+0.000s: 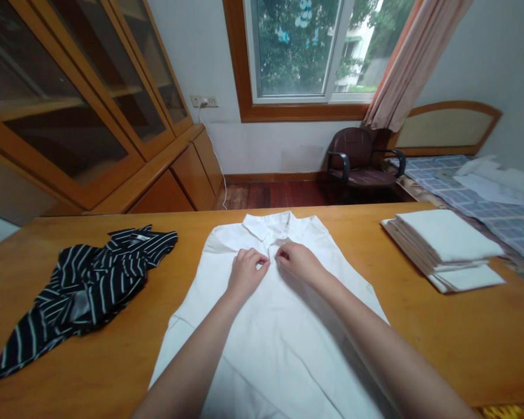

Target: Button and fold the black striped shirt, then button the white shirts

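Observation:
A white collared shirt point(271, 326) lies spread front side up on the wooden table, its collar point(268, 226) toward the far edge. Just below the collar, my left hand point(248, 267) pinches the shirt's front edge between thumb and fingertips. Close beside it on the right, my right hand point(297, 259) is also closed in a pinch on the front opening. The fingertips of both hands are a short gap apart. Whatever small part of the placket lies between them is too small to make out.
A crumpled black-and-white striped garment point(100, 279) lies on the table point(419, 349) at left. A stack of folded white cloths point(445, 244) sits at right. Beyond stand a chair point(358, 157), a bed point(463, 180) and a glass-door cabinet point(91, 105).

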A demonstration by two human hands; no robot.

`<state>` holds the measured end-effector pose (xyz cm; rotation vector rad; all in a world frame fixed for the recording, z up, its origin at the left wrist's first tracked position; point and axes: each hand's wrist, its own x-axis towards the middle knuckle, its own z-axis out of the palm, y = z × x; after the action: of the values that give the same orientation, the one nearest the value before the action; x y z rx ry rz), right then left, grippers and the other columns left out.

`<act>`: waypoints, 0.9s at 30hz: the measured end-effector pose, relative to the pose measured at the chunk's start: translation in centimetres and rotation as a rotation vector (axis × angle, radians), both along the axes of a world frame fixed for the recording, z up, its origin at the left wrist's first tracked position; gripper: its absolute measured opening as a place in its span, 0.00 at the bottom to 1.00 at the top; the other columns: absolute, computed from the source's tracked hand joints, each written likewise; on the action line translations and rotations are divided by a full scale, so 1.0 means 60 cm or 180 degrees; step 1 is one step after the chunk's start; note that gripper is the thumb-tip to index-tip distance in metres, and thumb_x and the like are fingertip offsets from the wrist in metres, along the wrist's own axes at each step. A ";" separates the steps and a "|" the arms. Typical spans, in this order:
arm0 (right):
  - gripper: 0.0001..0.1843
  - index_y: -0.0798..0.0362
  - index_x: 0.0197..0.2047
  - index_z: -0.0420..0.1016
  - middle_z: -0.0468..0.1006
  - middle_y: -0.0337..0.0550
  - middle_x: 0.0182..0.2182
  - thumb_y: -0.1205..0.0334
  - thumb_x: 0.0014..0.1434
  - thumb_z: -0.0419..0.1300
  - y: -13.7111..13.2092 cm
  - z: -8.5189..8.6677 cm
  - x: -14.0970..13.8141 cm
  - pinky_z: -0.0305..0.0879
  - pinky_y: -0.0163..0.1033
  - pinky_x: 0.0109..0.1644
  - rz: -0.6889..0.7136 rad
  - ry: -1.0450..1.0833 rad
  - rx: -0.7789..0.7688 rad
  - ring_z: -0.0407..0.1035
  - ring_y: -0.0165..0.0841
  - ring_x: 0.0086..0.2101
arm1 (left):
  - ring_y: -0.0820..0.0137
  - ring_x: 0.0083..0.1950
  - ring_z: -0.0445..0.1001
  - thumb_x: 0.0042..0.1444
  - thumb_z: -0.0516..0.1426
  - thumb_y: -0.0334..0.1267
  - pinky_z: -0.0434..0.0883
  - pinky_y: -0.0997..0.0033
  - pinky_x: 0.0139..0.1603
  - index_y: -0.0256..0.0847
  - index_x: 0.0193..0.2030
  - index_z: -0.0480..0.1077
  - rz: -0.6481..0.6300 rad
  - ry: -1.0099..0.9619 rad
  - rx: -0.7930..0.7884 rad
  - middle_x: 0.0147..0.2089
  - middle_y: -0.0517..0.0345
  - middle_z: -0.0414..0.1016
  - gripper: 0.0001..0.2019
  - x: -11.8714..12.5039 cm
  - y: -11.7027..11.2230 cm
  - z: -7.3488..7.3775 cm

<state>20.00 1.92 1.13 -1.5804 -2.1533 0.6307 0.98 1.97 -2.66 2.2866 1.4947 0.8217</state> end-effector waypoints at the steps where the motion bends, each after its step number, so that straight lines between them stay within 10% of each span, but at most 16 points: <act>1: 0.08 0.54 0.37 0.81 0.79 0.43 0.34 0.71 0.58 0.60 -0.006 -0.004 -0.003 0.61 0.35 0.41 -0.0032 -0.0030 0.0009 0.70 0.33 0.35 | 0.63 0.43 0.69 0.58 0.61 0.35 0.66 0.63 0.47 0.44 0.33 0.77 0.0027 -0.0006 -0.0010 0.35 0.58 0.77 0.04 0.001 0.000 0.000; 27: 0.03 0.51 0.34 0.76 0.75 0.40 0.34 0.65 0.60 0.66 -0.019 -0.058 -0.010 0.59 0.39 0.44 -0.0151 0.0450 0.0380 0.66 0.36 0.38 | 0.70 0.34 0.72 0.54 0.60 0.30 0.68 0.71 0.38 0.42 0.28 0.74 -0.0113 -0.0619 -0.0279 0.30 0.61 0.70 0.05 0.004 0.005 0.003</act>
<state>19.39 0.79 -2.37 -1.4742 -2.0060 0.5699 1.24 2.27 -2.45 2.0982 1.3730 0.9205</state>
